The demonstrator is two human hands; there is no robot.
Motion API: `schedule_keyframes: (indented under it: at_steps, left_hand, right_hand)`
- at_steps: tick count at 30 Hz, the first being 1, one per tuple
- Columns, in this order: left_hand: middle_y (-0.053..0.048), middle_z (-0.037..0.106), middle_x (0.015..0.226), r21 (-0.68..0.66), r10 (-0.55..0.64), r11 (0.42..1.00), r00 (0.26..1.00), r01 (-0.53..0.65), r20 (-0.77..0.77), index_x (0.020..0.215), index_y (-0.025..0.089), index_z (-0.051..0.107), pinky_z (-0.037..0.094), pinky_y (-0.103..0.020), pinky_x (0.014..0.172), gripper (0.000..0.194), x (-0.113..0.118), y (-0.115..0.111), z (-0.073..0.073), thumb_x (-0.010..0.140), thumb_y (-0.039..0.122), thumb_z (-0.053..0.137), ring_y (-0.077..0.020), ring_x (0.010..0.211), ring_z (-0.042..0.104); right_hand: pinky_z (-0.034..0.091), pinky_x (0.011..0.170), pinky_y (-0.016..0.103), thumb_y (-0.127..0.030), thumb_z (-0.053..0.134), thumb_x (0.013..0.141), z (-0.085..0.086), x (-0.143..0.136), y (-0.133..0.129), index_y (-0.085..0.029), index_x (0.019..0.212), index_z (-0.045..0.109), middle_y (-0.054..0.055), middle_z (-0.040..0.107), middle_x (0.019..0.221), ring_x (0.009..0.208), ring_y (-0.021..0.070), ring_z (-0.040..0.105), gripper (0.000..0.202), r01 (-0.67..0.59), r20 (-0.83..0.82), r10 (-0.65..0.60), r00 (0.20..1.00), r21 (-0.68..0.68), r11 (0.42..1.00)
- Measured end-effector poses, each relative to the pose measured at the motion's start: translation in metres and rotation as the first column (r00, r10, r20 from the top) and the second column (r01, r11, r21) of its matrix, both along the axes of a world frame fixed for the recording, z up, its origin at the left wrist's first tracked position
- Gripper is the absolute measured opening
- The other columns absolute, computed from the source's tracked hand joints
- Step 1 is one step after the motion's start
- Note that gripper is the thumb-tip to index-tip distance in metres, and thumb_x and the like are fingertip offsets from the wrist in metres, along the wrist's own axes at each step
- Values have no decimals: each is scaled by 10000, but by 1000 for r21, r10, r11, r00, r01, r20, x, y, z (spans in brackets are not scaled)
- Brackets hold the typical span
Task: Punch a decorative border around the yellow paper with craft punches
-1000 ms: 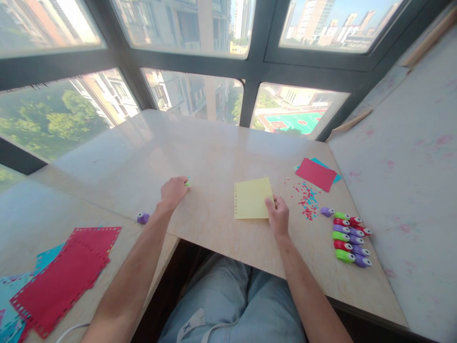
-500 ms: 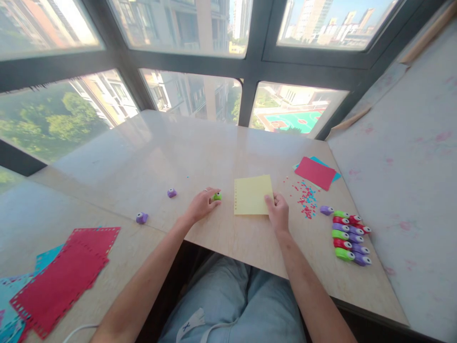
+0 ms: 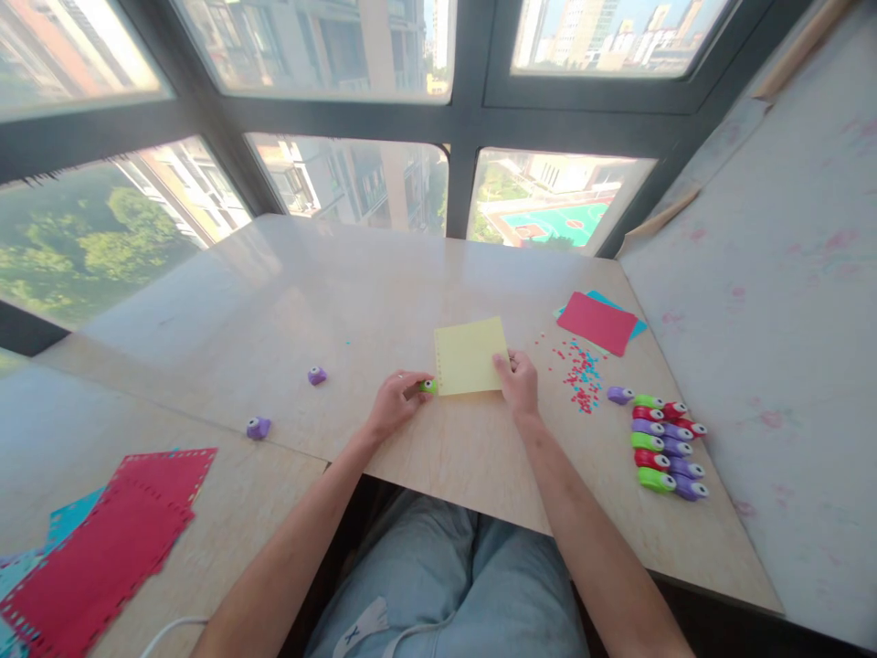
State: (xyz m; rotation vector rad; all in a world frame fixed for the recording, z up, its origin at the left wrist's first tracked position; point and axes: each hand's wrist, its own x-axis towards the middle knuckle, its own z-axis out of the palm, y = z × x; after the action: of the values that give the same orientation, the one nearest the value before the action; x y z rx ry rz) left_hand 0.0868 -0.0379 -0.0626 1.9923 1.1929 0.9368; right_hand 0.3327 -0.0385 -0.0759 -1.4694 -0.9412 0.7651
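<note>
1. Green punch (image 3: 428, 387) has moved right, to the near left corner of the yellow sheet (image 3: 470, 357); contact unclear.
2. Left hand (image 3: 397, 405): grip curled onto the punch.
3. Right hand (image 3: 519, 382): grip pinched on the sheet's right edge, thumb on top.
4. Two purple punches (image 3: 317, 376) rest left on the desk (image 3: 384, 292).

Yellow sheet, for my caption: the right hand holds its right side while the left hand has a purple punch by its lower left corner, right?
The colour is wrong: the head view shows a green punch, not purple, in the left hand, by the yellow sheet. The rest holds.
</note>
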Motion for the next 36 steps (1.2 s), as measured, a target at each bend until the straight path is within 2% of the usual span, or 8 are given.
schedule_keyframes:
  at_steps: [4,11,21,36]
  left_hand:
    - [-76,690,952,-33,-6,999,1000,6,22,1047,214,710,543,-324,818,261,0,-1,1,788,227,685,-180,873,658]
    - [-74,716,948,22,-3,1000,998,4,-57,1037,210,714,528,-345,852,249,0,0,0,789,225,701,-200,916,652]
    - [-77,721,980,9,26,1000,996,-26,-83,1043,221,717,525,-371,890,266,3,-1,-1,777,238,722,-215,940,662]
    - [-57,743,949,85,13,996,989,0,-145,1026,236,726,490,-375,883,258,5,1,2,771,268,747,-211,911,634]
  right_hand:
    - [501,653,322,-460,582,767,1,-2,2,-131,1007,641,101,718,849,726,211,653,412,13,53,-13,998,-10,1000]
    - [472,641,309,-452,566,770,2,-1,1,-133,988,643,100,709,835,711,208,640,394,25,92,-24,995,-8,1000]
    - [453,653,297,-437,529,790,1,-4,-1,-147,992,649,88,703,848,728,202,619,373,31,172,-31,985,4,1000]
    - [469,695,309,-425,540,794,4,-4,-1,-145,1006,644,100,711,883,765,211,636,366,7,163,-8,987,8,1000]
